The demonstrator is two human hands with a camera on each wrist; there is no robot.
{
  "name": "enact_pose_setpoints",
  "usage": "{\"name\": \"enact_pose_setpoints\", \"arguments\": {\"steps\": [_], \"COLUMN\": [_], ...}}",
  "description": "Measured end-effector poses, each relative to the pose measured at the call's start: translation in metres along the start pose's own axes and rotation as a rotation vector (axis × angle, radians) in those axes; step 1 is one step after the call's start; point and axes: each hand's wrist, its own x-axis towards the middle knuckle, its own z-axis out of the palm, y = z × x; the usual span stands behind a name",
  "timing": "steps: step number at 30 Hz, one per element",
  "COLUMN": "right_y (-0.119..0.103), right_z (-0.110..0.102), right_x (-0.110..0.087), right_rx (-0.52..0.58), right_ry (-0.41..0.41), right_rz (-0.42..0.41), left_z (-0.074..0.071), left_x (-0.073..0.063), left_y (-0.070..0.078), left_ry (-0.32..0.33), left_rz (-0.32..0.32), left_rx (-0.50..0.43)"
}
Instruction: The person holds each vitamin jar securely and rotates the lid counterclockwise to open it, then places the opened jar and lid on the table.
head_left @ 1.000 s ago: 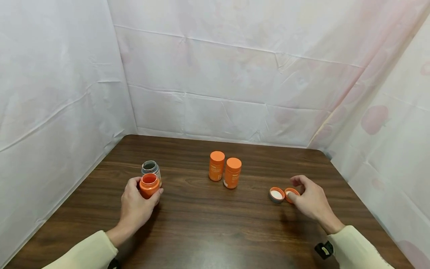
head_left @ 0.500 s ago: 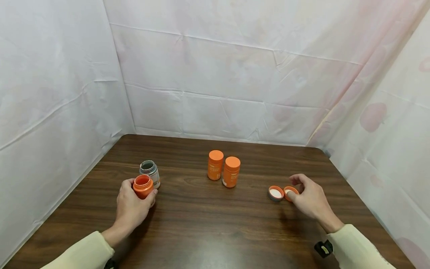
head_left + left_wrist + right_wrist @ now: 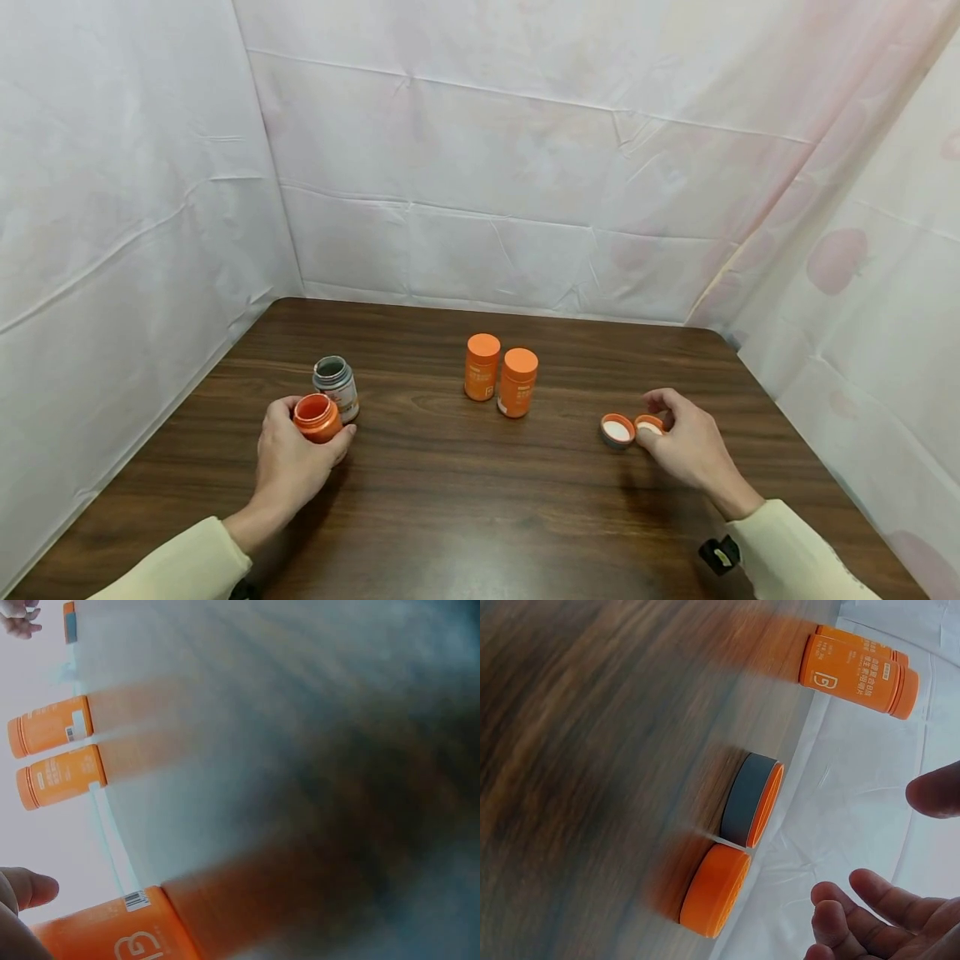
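Note:
My left hand [image 3: 296, 454] surrounds an uncapped orange bottle [image 3: 318, 423] that stands upright at the left. In the left wrist view the thumb [image 3: 37, 889] lies apart from the bottle's side; the other fingers are hidden there. Just behind stands an uncapped grey bottle [image 3: 337, 390] with a pale label. At the right, my right hand [image 3: 692, 443] hovers by an orange cap [image 3: 714, 892], thumb and fingers spread and holding nothing. Beside that cap lies a grey cap [image 3: 750, 799] with an orange inside. Both caps rest with their white liners up.
Two capped orange bottles [image 3: 482, 367] [image 3: 517, 383] stand side by side in the middle of the dark wooden table [image 3: 480, 500]. Pale sheets [image 3: 480, 150] hang round the back and sides.
My left hand and the orange bottle have shifted left and settled lower, away from the grey bottle; the thumb now sits a little off it. My right hand has barely moved.

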Motion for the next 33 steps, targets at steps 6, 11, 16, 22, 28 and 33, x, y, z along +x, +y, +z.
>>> {"name": "enact_pose_setpoints", "arguments": {"steps": [6,11,16,22,28,33], "right_y": [-0.001,-0.004,-0.008,-0.014,-0.019,-0.023], "right_z": [0.000,0.002,0.005,0.008,0.009,0.013], "right_x": [-0.001,-0.005,-0.009,-0.013,-0.017,-0.020], "right_rx": [-0.006,-0.003,-0.021,-0.032,-0.017,-0.003], "right_ry": [0.000,0.012,0.030,0.055,0.065,0.049], "right_rz": [-0.028,-0.069,-0.117,-0.140,-0.183,-0.213], "left_z": [0.001,0.002,0.005,0.007,0.014,0.022], "left_x": [0.001,0.002,0.004,0.008,0.005,0.002], "left_y": [0.009,0.017,0.025,0.036,0.050,0.058], "left_ry": [0.076,0.108,0.109,0.140,0.104,0.055], "left_rz": [0.101,0.205,0.334,0.508,0.535,0.560], "left_rx": [0.003,0.015,0.024,0.007,-0.001,0.008]}}
